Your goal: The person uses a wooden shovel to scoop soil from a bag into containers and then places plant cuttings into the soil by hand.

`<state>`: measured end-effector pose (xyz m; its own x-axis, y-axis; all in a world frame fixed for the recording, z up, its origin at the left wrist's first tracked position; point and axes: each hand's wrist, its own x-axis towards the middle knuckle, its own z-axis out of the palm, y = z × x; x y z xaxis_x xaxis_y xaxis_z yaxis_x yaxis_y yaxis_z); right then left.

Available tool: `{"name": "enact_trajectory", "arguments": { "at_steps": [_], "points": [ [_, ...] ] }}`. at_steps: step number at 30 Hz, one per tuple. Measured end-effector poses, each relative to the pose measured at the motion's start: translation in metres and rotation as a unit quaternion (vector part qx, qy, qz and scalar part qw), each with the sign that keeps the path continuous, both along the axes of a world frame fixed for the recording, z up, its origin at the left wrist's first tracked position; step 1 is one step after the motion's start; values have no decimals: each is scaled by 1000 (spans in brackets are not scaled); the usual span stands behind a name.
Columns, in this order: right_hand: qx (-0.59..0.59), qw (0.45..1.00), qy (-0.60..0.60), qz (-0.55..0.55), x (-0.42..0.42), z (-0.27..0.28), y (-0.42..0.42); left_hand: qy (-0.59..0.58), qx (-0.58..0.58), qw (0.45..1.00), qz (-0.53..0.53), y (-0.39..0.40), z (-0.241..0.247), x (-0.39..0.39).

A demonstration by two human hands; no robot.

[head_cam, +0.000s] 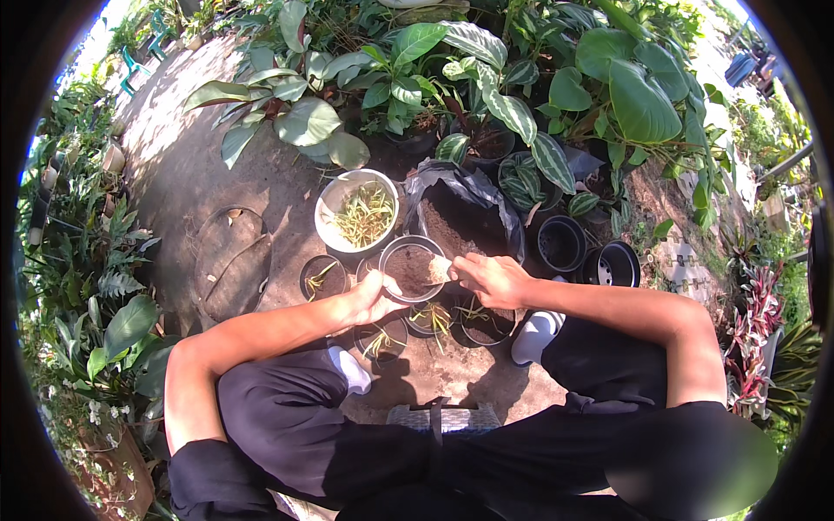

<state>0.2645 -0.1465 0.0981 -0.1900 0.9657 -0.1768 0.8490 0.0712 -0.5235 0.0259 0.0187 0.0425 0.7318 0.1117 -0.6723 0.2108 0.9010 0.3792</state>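
My left hand (pixel 374 298) grips the near left rim of a round plastic pot (pixel 412 241) and holds it tilted toward me. Dark soil (pixel 407 267) lies inside. In my right hand (pixel 492 279) is a small pale scoop-like tool (pixel 439 269), its end inside the pot over the soil; my fingers hide part of it. Just beyond, a black plastic bag (pixel 446 170) stands open, holding brown potting soil (pixel 466 221). A white tub (pixel 321 218) to its left contains a heap of green and yellowish plant cuttings (pixel 365 218).
Several small pots with soil and thin-leaved seedlings, among them a left pot (pixel 303 280) and a right pot (pixel 488 329), surround my hands. Two black plastic pots (pixel 561 242) (pixel 612 264) sit at right. Leafy potted plants (pixel 456 84) border the far side. My feet flank the pots.
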Motion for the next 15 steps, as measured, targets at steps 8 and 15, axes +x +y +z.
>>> {"name": "enact_trajectory", "arguments": {
  "at_steps": [8,15],
  "points": [
    [8,998,-59,2,-6,5,0,-30,-14,999,-30,9,-42,-10],
    [6,995,-80,63,-7,20,10,-28,-20,998,-45,4,-10,-6]
  ]
}}
